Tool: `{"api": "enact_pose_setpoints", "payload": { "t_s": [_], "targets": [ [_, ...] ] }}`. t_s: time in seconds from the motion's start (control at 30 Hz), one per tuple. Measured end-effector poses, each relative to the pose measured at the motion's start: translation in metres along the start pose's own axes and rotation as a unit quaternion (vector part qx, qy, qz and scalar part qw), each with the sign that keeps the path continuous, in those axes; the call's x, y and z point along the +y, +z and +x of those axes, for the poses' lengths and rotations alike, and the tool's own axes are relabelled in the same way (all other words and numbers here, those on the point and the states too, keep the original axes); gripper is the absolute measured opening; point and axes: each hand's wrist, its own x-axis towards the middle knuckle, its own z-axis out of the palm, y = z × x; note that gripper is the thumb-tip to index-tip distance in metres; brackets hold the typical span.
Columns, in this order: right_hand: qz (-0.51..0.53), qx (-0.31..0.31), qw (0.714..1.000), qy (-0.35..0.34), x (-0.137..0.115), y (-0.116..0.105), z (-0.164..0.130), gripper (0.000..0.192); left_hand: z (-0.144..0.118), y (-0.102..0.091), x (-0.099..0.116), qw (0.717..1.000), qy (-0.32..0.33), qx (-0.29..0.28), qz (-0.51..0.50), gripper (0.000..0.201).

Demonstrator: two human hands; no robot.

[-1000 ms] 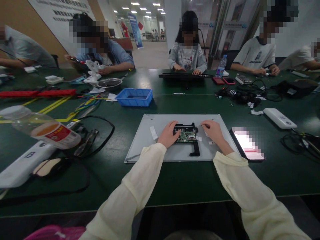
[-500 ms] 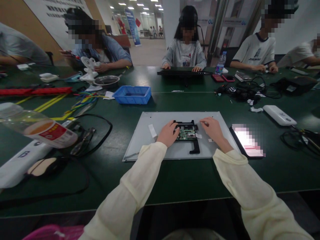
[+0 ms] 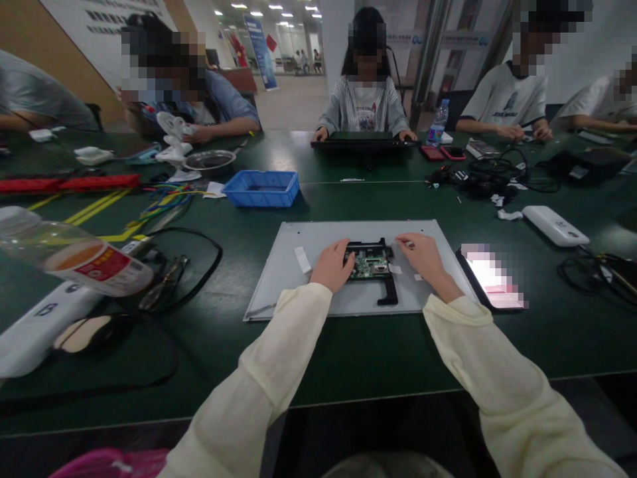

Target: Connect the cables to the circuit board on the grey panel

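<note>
A green circuit board (image 3: 367, 267) sits in a black plastic frame (image 3: 389, 291), which lies on a flat light-grey panel (image 3: 293, 302). Curled over the frame's left end is my left hand (image 3: 332, 265), its thumb on the board's left edge and its other fingers partly hidden. My right hand (image 3: 422, 257) hovers beside the frame's upper right corner, thumb and forefinger pinched together. What that pinch holds, if anything, is too small to make out. White tape pieces (image 3: 302, 259) lie on the panel, one by my left hand and others near the board's right side.
Right of the panel lies a lit phone (image 3: 492, 279); farther right is a white power bank (image 3: 555, 226). A blue bin (image 3: 261, 188) stands beyond the panel. At left are a bottle (image 3: 94, 262), a black cable and glasses. Several people sit across the table.
Both hands stay nearly in place, with only slight finger movement. Across the table, the middle person's hands have moved apart to the sides of the dark flat screen.
</note>
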Motion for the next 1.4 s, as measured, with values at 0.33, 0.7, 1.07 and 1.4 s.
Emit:
{"api": "enact_pose_setpoints", "payload": {
  "t_s": [0.33, 0.7, 1.07, 1.4],
  "targets": [
    [0.030, -0.019, 0.999, -0.018, -0.032, 0.007, 0.019, 0.022, 0.000, -0.002, 0.003, 0.999, -0.008, 0.007, 0.031, 0.043],
    [-0.077, -0.141, 0.986, -0.039, -0.082, 0.045, 0.050, 0.025, -0.001, -0.003, 0.003, 0.999, -0.014, 0.006, 0.051, 0.040],
    [-0.075, -0.181, 0.979, -0.062, -0.083, 0.048, 0.044, 0.027, -0.001, -0.006, 0.007, 0.998, -0.016, 0.004, 0.058, 0.036],
    [-0.035, -0.096, 0.991, -0.086, -0.059, 0.014, 0.025, 0.027, -0.006, -0.013, 0.016, 0.994, -0.021, 0.024, 0.102, 0.037]
  ]
}}
